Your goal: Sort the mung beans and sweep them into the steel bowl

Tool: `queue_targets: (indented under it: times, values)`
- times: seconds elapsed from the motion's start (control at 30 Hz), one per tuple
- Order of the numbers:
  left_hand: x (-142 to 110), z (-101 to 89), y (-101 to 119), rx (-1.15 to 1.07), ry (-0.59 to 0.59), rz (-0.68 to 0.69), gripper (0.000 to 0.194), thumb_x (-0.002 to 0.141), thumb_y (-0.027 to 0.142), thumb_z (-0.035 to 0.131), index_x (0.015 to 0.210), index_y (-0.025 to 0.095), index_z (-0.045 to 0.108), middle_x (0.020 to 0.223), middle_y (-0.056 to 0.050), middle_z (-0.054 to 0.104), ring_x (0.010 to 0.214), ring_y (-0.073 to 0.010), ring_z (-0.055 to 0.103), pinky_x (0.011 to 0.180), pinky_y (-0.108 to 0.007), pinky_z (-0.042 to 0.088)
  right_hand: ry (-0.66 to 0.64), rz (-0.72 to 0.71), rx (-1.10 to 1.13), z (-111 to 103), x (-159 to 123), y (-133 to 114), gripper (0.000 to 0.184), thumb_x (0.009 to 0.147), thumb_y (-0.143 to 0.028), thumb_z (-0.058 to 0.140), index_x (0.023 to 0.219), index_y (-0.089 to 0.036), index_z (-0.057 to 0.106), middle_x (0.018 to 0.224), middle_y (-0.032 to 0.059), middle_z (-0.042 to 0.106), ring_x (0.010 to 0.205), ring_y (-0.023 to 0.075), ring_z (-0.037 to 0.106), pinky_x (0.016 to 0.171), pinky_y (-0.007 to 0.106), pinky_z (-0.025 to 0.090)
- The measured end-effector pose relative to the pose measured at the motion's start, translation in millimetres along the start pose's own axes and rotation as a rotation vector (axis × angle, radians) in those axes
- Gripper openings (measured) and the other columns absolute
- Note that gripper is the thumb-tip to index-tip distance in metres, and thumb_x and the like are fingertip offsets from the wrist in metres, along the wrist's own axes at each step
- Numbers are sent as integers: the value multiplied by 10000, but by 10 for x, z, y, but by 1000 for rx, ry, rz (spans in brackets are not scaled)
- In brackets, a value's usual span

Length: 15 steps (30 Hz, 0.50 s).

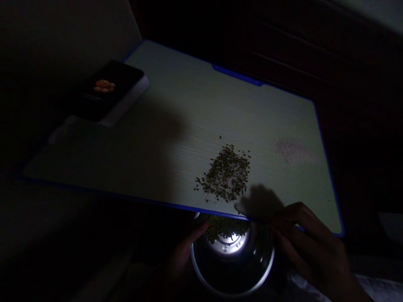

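Observation:
A loose heap of small green mung beans (226, 174) lies on a pale board with a blue edge (176, 126), close to the board's near edge. Below that edge sits a round steel bowl (233, 268), with more beans (222, 228) inside it. My left hand (184, 256) is dark and grips the bowl's left rim. My right hand (308, 243) rests over the near edge of the board to the right of the bowl, its fingers reaching left. It holds nothing that I can see.
A dark phone showing an orange picture (105, 88) lies on a pale box (126, 102) at the board's far left. A faint pinkish smear (291, 150) marks the board at right. Dark furniture (352, 54) stands behind. The room is dim.

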<state>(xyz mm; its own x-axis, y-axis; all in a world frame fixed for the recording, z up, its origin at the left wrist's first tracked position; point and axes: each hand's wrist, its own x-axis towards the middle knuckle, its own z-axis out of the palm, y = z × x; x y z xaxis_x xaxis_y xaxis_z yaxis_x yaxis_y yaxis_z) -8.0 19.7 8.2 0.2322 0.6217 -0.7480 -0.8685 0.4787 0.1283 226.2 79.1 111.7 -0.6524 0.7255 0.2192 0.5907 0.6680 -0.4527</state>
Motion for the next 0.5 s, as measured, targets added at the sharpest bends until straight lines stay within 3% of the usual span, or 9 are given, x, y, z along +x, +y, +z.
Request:
queue_targets:
  times: [0.23, 0.4, 0.5]
  values:
    - [14, -115, -22, -88, -8, -71, 469, 790, 177, 702, 1248, 151, 601, 1230, -124, 655, 1202, -334, 557, 1068, -469, 423, 7, -21, 31, -9, -29, -30, 382, 801, -29, 598, 1172, -118, 593, 974, 96, 618, 882, 175, 573, 670, 307, 516]
    - [8, -131, -2, -77, -2, -62, 313, 778, 171, 715, 1089, 153, 688, 1180, -111, 684, 1204, -330, 555, 1073, -457, 415, 52, 38, -1, 151, 125, -179, 407, 812, -28, 595, 1207, -125, 569, 883, 65, 614, 801, 145, 545, 650, 294, 498]
    - [6, -102, 43, -70, 65, -87, 296, 720, 165, 769, 1010, 182, 717, 1153, -80, 702, 1227, -312, 540, 1075, -430, 416, 97, 88, -62, 222, 192, -171, 330, 823, -46, 598, 1141, -132, 598, 772, 28, 581, 716, 123, 512, 599, 267, 461]
